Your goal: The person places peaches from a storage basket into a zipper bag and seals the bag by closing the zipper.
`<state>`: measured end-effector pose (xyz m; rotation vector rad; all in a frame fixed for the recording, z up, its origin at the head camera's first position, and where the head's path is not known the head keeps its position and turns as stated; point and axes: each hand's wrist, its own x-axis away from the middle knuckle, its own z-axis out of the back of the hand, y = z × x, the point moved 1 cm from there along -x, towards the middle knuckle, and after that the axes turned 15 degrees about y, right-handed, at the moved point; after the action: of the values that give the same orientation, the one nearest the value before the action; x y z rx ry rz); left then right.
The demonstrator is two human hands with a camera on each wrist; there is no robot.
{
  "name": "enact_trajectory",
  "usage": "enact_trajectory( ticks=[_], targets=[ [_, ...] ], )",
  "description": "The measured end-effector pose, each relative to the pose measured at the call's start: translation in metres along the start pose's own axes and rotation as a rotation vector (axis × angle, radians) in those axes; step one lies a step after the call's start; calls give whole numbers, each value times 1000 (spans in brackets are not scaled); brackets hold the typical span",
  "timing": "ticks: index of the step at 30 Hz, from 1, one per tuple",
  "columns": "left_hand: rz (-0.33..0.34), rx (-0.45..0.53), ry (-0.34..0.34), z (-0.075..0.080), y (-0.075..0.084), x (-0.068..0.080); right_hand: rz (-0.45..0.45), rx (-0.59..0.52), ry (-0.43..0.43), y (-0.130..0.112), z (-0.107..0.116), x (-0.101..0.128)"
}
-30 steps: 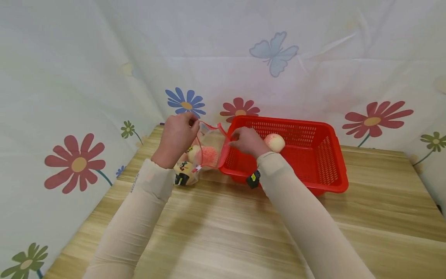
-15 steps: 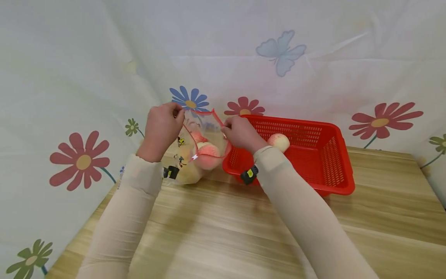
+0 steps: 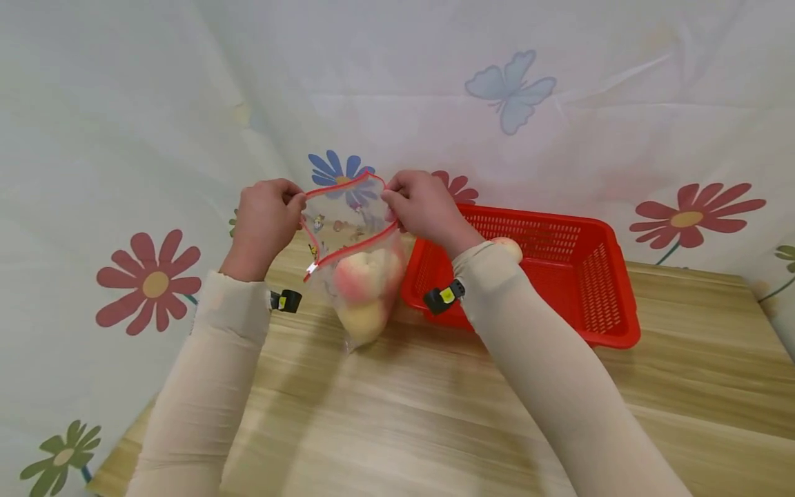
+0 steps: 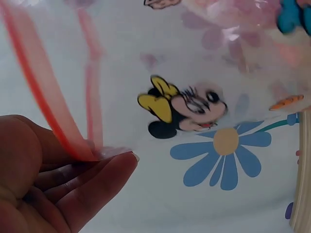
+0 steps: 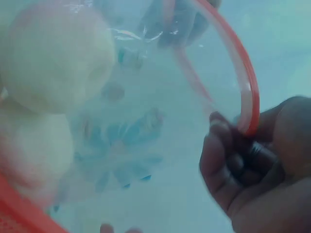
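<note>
A clear zip bag point(image 3: 329, 238) with a red zip edge and printed cartoon figures hangs between my hands, its mouth spread apart. My left hand point(image 3: 263, 217) pinches the left end of the red rim; the left wrist view shows thumb and fingers on that corner. The right end is pinched by my right hand point(image 3: 425, 207). Inside the bag lie several pink-and-cream peaches point(image 3: 360, 276), seen through the plastic also in the right wrist view. A white zip slider point(image 3: 312, 268) sits at the near left of the rim.
To the right stands a red plastic basket point(image 3: 559, 276) with slotted walls. One peach point(image 3: 509, 248) in it is partly hidden by my right sleeve. Beneath everything is a wood-grain table point(image 3: 373, 414), with a flower-printed curtain point(image 3: 397, 103) behind.
Both hands have lifted the bag's rim and moved up, the left hand also leftward. The bag now hangs more upright, with its peaches gathered at the bottom.
</note>
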<state>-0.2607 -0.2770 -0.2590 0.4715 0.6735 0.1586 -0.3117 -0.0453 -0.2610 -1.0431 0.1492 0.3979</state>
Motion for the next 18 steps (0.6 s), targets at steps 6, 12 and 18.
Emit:
enact_trajectory(
  ticks=[6,12,18],
  targets=[
    [-5,11,-12,-3,1,-1,-14,-1,73,-3,3,3],
    [25,-5,-41,-3,-2,-3,42,13,25,-4,-1,5],
    [-16,-29,7,1,-3,-7,5,44,64,6,2,1]
  ],
)
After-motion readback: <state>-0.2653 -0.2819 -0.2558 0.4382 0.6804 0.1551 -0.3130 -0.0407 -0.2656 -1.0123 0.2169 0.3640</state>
